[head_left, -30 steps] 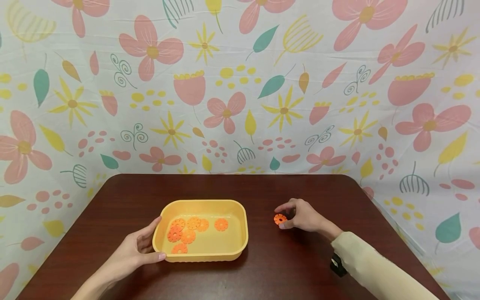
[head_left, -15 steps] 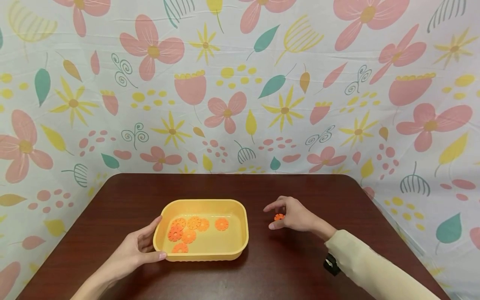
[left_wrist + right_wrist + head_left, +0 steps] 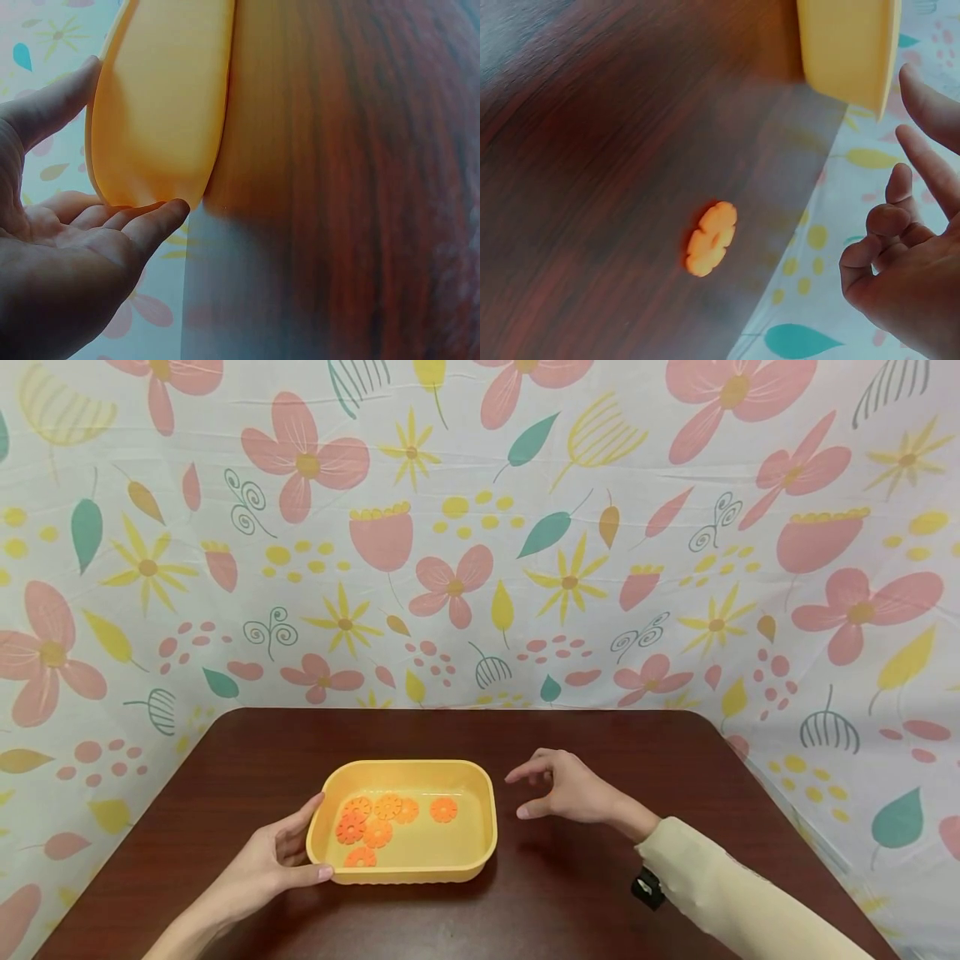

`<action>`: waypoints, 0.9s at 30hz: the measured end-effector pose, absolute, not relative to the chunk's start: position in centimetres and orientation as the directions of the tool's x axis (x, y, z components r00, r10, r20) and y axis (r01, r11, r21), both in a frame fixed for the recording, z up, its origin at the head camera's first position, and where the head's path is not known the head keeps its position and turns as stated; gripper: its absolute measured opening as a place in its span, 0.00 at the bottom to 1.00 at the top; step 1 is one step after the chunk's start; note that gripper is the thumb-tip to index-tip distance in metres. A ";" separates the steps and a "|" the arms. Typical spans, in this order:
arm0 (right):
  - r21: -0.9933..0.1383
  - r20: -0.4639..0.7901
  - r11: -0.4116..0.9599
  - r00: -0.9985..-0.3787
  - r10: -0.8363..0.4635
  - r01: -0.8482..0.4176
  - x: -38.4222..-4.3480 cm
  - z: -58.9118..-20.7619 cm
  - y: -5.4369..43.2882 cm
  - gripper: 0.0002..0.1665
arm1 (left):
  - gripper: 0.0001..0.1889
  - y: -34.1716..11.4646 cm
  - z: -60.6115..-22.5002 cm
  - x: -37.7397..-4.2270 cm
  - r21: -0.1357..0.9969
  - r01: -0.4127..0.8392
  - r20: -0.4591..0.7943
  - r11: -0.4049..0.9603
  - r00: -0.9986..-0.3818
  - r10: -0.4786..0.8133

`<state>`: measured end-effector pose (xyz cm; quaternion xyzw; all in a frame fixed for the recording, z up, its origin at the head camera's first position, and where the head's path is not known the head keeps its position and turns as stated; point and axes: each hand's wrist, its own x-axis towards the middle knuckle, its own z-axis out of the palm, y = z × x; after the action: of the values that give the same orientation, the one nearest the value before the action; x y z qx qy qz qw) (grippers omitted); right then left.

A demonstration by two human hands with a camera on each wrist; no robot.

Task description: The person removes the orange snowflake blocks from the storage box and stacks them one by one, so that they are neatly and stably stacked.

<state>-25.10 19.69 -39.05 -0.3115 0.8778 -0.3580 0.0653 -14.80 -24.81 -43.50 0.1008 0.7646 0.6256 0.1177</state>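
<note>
Right of centre, the empty right hand (image 3: 573,787), fingers parted, leaves an orange disc (image 3: 712,238) outside the yellow tray (image 3: 431,849) the left hand (image 3: 257,864) grips

A dark reddish-brown, wood-grained worktop (image 3: 540,902) with rounded far corners has a faint sheen. Behind it and along both sides hangs a white, lightly creased cloth (image 3: 465,460) printed with pink flowers (image 3: 307,464), yellow star-shaped blossoms (image 3: 570,583), teal leaves (image 3: 532,439) and yellow dots (image 3: 455,507).
</note>
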 end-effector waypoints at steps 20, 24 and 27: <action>-0.666 0.114 0.511 -0.751 -0.650 -0.544 -25.0 -38.0 16.5 0.26 | 0.54 -24.8 -43.6 -14.8 0.981 0.020 -0.040 0.192 -0.952 0.303; -0.674 0.109 0.500 -0.743 -0.661 -0.544 -25.0 -38.0 15.8 0.26 | 0.54 -24.8 -43.7 -14.7 0.981 0.028 -0.034 0.191 -0.949 0.312; -0.672 0.110 0.496 -0.737 -0.667 -0.550 -25.1 -38.0 15.3 0.25 | 0.54 -24.9 -43.7 -14.7 0.981 0.032 -0.030 0.190 -0.949 0.315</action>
<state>-25.11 15.33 -38.01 -0.3534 0.8609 -0.3566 0.0824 -14.70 -24.85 -43.66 0.1135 0.7630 0.6262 0.1130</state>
